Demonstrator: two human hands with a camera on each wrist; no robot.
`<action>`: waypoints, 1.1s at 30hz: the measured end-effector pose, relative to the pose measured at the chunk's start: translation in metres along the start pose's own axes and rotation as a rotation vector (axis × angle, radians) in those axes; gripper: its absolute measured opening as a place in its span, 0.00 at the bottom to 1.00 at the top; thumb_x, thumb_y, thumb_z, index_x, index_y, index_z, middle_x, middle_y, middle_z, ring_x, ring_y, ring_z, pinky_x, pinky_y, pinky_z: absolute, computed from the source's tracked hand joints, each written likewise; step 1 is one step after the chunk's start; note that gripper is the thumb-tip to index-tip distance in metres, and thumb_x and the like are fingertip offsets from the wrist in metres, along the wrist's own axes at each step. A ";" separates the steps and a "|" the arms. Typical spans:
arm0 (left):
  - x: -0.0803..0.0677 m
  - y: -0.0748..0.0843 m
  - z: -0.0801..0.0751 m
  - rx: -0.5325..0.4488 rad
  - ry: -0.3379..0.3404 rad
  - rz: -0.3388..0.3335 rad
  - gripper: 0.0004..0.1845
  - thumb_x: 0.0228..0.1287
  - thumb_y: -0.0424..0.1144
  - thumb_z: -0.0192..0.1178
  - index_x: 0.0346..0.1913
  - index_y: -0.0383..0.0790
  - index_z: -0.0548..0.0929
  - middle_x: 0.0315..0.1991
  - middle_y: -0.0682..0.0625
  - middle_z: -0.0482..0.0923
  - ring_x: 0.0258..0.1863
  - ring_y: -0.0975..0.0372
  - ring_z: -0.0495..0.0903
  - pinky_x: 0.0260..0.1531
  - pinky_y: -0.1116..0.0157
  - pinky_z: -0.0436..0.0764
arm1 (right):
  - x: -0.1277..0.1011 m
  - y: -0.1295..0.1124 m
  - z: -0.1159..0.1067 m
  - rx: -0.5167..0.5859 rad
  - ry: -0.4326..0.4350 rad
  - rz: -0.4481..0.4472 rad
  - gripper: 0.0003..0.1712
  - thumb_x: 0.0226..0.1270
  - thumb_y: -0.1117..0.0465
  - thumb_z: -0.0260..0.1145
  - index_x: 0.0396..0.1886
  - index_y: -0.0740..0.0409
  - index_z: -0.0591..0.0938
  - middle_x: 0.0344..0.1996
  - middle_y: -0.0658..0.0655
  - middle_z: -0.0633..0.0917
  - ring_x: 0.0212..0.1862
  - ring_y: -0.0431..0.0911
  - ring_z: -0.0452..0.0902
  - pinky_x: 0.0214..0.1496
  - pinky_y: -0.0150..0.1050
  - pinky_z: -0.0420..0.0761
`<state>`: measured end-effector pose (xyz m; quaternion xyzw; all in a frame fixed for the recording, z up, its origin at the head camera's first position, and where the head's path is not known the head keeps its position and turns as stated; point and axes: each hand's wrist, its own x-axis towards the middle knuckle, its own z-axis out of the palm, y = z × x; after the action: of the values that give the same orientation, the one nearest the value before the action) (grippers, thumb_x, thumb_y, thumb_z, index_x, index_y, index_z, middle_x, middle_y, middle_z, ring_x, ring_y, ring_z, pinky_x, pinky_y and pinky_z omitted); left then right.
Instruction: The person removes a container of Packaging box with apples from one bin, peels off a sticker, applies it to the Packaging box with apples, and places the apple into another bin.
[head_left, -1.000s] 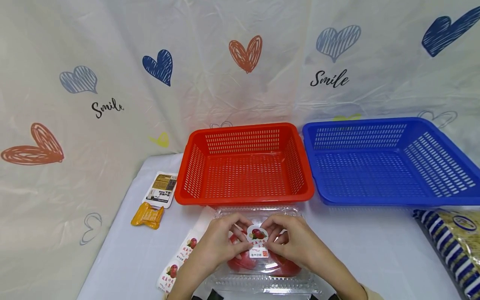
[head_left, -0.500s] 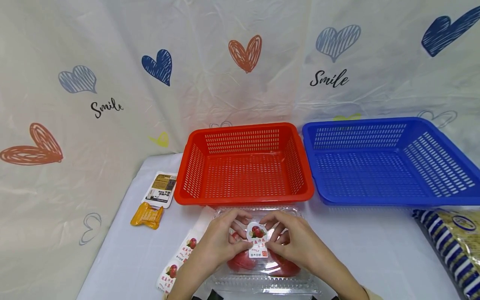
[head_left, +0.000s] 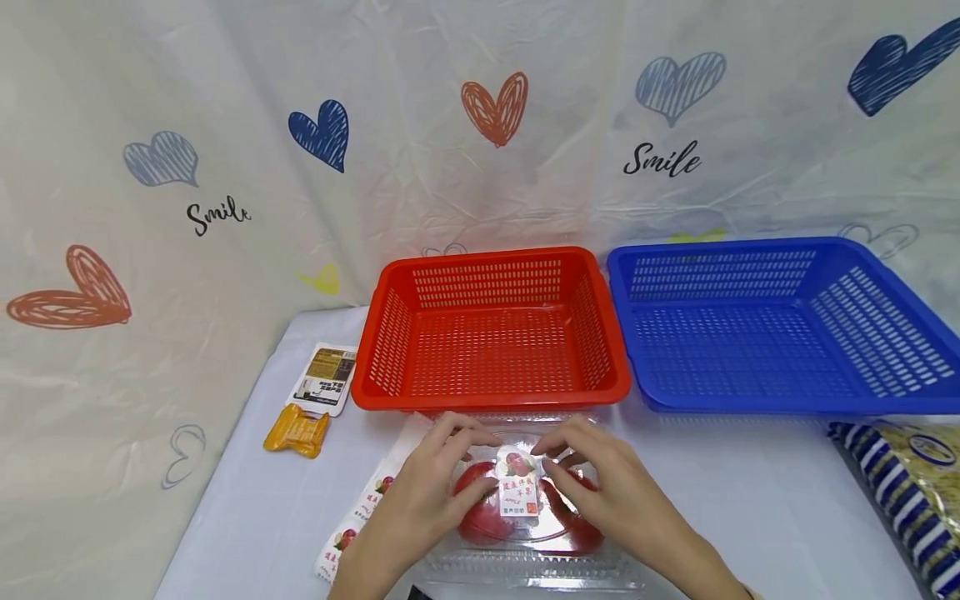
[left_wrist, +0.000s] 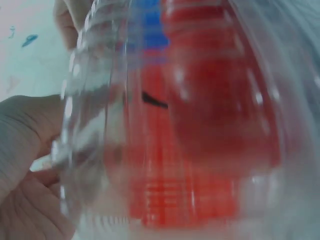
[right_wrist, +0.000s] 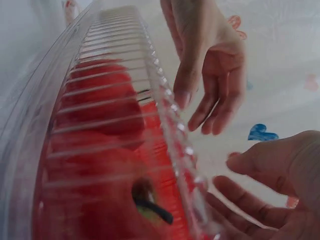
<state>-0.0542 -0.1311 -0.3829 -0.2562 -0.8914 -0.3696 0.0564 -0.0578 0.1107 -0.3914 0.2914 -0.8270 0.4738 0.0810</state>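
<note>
The white apple label (head_left: 517,483) lies on top of a clear plastic box (head_left: 528,563), upright to the person, with its fruit picture at the far end. Red apples (head_left: 480,518) show through the plastic; one has a dark stem (right_wrist: 155,210). The left hand (head_left: 427,483) and right hand (head_left: 611,479) hover over the box on either side of the label, fingers spread and loosely bent, thumb tips near its edges, pinching nothing.

Left of the box, a strip of matching labels (head_left: 351,537) runs partly behind the left hand. Farther left on the white surface (head_left: 750,517) sit an orange packet (head_left: 296,431) and a flat pack (head_left: 324,379). Just behind the box stands a red basket (head_left: 491,401), with a blue basket (head_left: 795,406) on its right. A stripe-edged bag (head_left: 900,492) lies far right, and a heart-printed cloth (head_left: 420,125) hangs behind everything.
</note>
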 end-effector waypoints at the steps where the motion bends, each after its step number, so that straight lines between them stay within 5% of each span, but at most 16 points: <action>1: 0.000 -0.001 -0.001 0.019 0.009 0.019 0.23 0.54 0.30 0.80 0.53 0.43 0.86 0.53 0.56 0.77 0.52 0.60 0.82 0.53 0.64 0.85 | -0.001 0.001 0.000 -0.031 0.007 -0.019 0.21 0.59 0.77 0.75 0.45 0.49 0.86 0.45 0.42 0.84 0.46 0.39 0.83 0.46 0.37 0.88; 5: -0.002 -0.005 -0.003 0.113 -0.030 0.065 0.22 0.59 0.37 0.79 0.55 0.44 0.86 0.59 0.51 0.77 0.60 0.59 0.78 0.62 0.60 0.81 | -0.003 0.004 -0.002 -0.175 -0.038 -0.107 0.20 0.62 0.68 0.78 0.50 0.45 0.86 0.55 0.43 0.81 0.58 0.42 0.78 0.58 0.42 0.85; 10: -0.006 -0.007 -0.004 0.195 -0.143 0.029 0.23 0.65 0.46 0.75 0.61 0.49 0.83 0.67 0.50 0.73 0.65 0.57 0.74 0.67 0.53 0.77 | -0.007 0.010 -0.003 -0.258 -0.126 -0.244 0.18 0.73 0.53 0.72 0.61 0.40 0.84 0.66 0.48 0.76 0.69 0.46 0.71 0.72 0.39 0.73; 14: -0.009 -0.010 -0.003 0.245 -0.177 0.035 0.26 0.66 0.50 0.73 0.64 0.51 0.81 0.70 0.50 0.70 0.69 0.57 0.70 0.70 0.51 0.74 | -0.012 0.016 -0.003 -0.331 -0.120 -0.261 0.21 0.77 0.47 0.67 0.66 0.38 0.81 0.69 0.50 0.75 0.73 0.51 0.67 0.76 0.44 0.68; 23: -0.015 -0.017 -0.001 0.259 -0.244 -0.023 0.29 0.72 0.60 0.63 0.71 0.56 0.78 0.81 0.45 0.58 0.81 0.50 0.54 0.77 0.42 0.60 | -0.015 0.026 -0.001 -0.399 -0.149 -0.263 0.27 0.77 0.43 0.64 0.72 0.39 0.78 0.73 0.55 0.72 0.79 0.58 0.59 0.84 0.38 0.38; 33: -0.016 -0.019 -0.003 0.248 -0.298 -0.056 0.30 0.73 0.65 0.58 0.74 0.66 0.75 0.84 0.49 0.51 0.83 0.54 0.48 0.78 0.46 0.58 | -0.017 0.029 0.001 -0.513 -0.170 -0.319 0.27 0.82 0.44 0.57 0.73 0.46 0.79 0.74 0.59 0.71 0.78 0.61 0.59 0.84 0.45 0.38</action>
<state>-0.0503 -0.1512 -0.3976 -0.2742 -0.9354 -0.2163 -0.0556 -0.0598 0.1273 -0.4201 0.4261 -0.8673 0.2050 0.1558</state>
